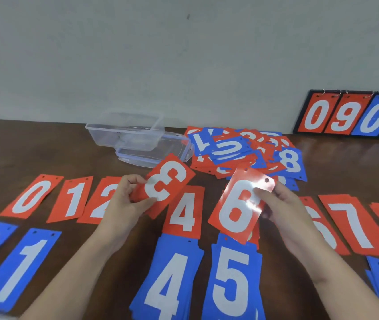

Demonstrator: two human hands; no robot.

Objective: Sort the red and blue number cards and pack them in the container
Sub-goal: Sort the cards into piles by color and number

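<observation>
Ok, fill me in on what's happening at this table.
A person is sorting number cards. The left hand holds a red 3 card, turned sideways, and the right hand pinches a red 6 card. Red cards lie in a row by number, blue ones in a nearer row. An unsorted pile sits behind, beside the clear container, which holds no cards yet.

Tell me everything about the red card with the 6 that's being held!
The red 6 card is a glossy, plastic-looking rectangle with a big white 6 and a punched hole near its top corner. Light glares off it. The right hand pinches its upper right edge, holding it tilted above the sorted rows on the table.
</observation>
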